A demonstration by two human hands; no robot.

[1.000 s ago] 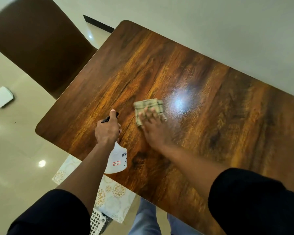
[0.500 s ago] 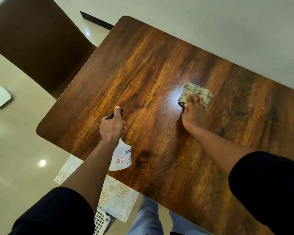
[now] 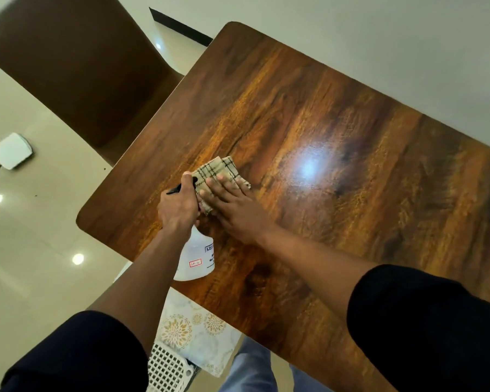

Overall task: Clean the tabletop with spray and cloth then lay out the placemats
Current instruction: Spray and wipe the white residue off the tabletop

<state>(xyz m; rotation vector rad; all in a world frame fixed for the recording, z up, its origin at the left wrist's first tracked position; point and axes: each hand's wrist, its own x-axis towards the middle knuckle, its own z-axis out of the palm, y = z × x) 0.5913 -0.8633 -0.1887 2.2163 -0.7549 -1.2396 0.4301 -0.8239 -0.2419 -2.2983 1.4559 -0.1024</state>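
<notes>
Right hand (image 3: 232,205) lay flat, fingers straight, pressing folded checked cloth (image 3: 219,176) onto wooden tabletop (image 3: 337,131) near its left edge. Left hand (image 3: 178,207) gripped white spray bottle (image 3: 195,258) just beside cloth. Patterned placemats (image 3: 193,332) sat below table's near edge, beside white basket (image 3: 167,369).

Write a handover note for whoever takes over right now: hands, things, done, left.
Left hand grips the spray bottle above the tabletop's near-left part. Right hand presses flat on the checked cloth, beside the left hand. Placemats lie off the table, below its near edge, over a white basket.
Done: none can be confirmed; wiping is in progress.
Left: finish wiping, set bottle and cloth aside, lay out the placemats.
</notes>
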